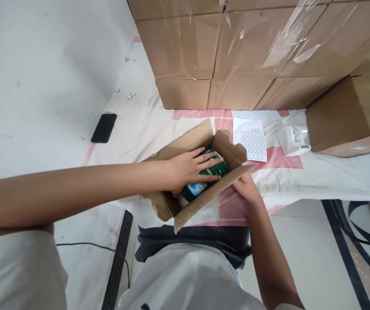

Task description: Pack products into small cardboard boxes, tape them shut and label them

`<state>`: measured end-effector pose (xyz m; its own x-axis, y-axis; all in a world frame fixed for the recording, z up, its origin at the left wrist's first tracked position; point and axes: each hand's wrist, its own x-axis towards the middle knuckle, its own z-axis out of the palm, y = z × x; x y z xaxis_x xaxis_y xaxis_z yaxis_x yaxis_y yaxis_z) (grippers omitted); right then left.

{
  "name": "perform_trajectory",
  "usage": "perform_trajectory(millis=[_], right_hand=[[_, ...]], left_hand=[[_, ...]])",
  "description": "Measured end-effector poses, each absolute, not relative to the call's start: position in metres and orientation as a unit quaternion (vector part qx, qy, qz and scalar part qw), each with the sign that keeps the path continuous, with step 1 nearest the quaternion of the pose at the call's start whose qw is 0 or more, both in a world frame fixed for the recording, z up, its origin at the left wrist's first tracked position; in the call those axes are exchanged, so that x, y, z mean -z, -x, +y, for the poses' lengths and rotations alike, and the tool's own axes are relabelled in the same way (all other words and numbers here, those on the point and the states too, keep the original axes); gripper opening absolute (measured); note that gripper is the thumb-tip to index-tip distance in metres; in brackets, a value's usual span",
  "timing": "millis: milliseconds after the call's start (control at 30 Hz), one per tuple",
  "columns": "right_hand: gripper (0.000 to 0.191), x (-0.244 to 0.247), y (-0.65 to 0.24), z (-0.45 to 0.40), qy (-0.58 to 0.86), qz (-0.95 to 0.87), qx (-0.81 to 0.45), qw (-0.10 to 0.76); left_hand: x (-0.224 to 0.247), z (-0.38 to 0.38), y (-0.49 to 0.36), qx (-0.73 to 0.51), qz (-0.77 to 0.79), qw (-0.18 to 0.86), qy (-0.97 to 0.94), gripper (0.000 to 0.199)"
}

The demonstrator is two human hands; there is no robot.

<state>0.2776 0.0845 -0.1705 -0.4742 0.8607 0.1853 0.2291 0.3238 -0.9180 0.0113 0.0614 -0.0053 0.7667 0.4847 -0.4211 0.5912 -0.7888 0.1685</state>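
A narrow cardboard box (200, 209) with raised flaps sits tilted at the front of the cloth-covered table. Inside it lies a green cylindrical container (219, 168) with a blue-and-white patch on its label; its kind is not clear. My left hand (193, 168) reaches into the box from the left, fingers spread and lying over the container. At the box's right end my right hand (245, 186) grips it from outside, the fingertips hidden under a flap.
Taped cardboard boxes (185, 51) are stacked at the back. An open carton (336, 116) stands to the right, beside a white tape dispenser (293, 140). Sticker sheets (252, 146) lie behind the box. A black phone (104, 128) rests at the left, near the wall.
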Motion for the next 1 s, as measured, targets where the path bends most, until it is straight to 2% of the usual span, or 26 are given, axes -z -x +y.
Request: perform_trajectory(millis=[200,500,633,867,1000], right_hand=[[0.036,0.173,-0.276,0.085,0.359,-0.740,-0.421,0.383],[0.034,0.174,-0.277,0.088,0.345,-0.751,-0.416,0.380],[0.030,0.178,-0.278,0.088,0.342,-0.750,-0.417,0.383],[0.029,0.177,-0.276,0.089,0.336,-0.747,-0.428,0.382],[0.029,0.180,-0.278,0.088,0.342,-0.745,-0.437,0.371]], left_hand=[[-0.005,0.075,-0.018,0.238,0.245,0.140,-0.929,0.123],[-0.011,0.074,-0.006,0.230,0.245,0.163,-0.928,0.108],[-0.002,0.069,-0.008,0.212,0.241,0.141,-0.936,0.113],[0.013,0.073,-0.019,0.220,0.231,0.084,-0.944,0.137],[0.017,0.082,-0.016,0.195,0.190,0.085,-0.959,0.136]])
